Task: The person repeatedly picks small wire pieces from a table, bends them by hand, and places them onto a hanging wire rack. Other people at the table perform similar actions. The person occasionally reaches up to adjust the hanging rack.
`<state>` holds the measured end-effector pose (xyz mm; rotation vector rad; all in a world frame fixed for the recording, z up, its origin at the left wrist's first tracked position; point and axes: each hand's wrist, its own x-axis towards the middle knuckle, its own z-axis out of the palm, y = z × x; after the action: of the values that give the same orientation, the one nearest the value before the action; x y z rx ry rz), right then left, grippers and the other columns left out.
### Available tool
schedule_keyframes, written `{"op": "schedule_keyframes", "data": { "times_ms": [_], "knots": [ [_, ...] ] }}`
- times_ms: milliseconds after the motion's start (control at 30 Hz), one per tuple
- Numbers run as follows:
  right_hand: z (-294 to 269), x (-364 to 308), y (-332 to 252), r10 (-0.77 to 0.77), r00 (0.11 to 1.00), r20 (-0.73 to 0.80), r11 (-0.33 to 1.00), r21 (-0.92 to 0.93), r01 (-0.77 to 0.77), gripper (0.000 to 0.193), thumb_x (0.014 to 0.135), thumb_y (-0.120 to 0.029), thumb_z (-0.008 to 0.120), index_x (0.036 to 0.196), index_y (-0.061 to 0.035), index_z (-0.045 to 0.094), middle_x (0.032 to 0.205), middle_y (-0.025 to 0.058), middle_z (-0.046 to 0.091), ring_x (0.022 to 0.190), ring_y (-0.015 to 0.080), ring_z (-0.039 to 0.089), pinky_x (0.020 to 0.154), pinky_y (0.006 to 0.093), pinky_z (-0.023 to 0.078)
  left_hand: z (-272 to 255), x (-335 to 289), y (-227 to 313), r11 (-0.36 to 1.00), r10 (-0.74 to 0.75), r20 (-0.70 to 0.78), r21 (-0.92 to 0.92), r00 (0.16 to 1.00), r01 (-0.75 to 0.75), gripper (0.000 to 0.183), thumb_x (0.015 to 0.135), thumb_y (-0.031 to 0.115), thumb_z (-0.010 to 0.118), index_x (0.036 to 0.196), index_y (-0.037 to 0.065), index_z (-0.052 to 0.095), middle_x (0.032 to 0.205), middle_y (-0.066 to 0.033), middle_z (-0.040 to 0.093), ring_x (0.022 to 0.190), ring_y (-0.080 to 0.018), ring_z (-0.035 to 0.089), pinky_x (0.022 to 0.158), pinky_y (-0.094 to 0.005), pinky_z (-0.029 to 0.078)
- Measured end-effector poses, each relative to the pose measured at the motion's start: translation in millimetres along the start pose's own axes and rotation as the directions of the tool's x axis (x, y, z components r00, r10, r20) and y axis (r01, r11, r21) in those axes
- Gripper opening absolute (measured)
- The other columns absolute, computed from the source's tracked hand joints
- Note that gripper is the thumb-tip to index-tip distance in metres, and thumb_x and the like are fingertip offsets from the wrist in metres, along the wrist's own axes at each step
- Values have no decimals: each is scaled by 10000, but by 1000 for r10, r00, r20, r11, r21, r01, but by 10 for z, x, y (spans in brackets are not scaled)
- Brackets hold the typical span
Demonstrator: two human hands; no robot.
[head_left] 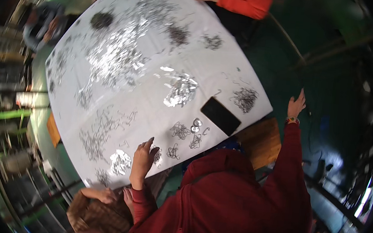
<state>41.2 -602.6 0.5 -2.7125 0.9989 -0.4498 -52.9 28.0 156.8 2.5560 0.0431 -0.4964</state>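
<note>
My left hand (pixel 143 158) is over the near edge of the white-covered table (pixel 151 113), index finger and thumb apart, with nothing visible between them. Beside its thumb lies a small heap of metal pieces (pixel 157 155), partly hidden by the hand. Little piles of bent wire pieces (pixel 179 130) lie just beyond, next to round silvery discs (pixel 195 128). A black smartphone (pixel 220 115) rests near the table's right edge. My right hand (pixel 296 105), with a beaded bracelet at the wrist, is stretched out past that edge over the dark green floor, fingers extended and holding nothing.
Shiny flat metal pieces (pixel 118 54) spread across the far tabletop. Loose wire pieces (pixel 99 133) lie at left. A person in orange (pixel 244 1) is at the far side; another in brown (pixel 100 216) sits close on my left. A wooden bench (pixel 260 141) stands by the right edge.
</note>
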Motion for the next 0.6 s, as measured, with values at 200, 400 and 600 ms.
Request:
{"op": "schedule_keyframes", "data": {
  "times_ms": [200, 400, 600],
  "knots": [
    [1045, -2217, 3100, 207, 852, 480, 969, -224, -108, 425, 875, -366, 512, 1141, -65, 652, 966, 236, 660, 844, 436, 646, 737, 562, 523, 385, 965, -262, 942, 241, 21, 236, 970, -239, 392, 901, 173, 626, 1248, -1, 568, 1230, -215, 596, 1148, -409, 534, 945, -462, 467],
    [1276, -5339, 3155, -325, 795, 512, 943, 112, 313, 307, 935, -327, 506, 1147, -169, 662, 1132, 82, 661, 1017, 307, 622, 808, 431, 543, 752, 1181, -457, 873, 213, 204, 400, 956, -280, 375, 906, 202, 585, 1249, 53, 554, 1390, -167, 485, 1284, -383, 437, 961, -558, 440],
    [979, -5734, 1580, 85, 711, 698, -18, 715, -699, 459, 952, -169, 547, 1398, -147, 437, 1317, 169, 518, 1148, 394, 546, 940, 503, 515, 757, 1162, -592, 802, 266, 267, 472, 926, -367, 427, 892, 105, 573, 1307, 35, 499, 1429, -229, 428, 1275, -415, 445, 975, -517, 453]
  ]
}}
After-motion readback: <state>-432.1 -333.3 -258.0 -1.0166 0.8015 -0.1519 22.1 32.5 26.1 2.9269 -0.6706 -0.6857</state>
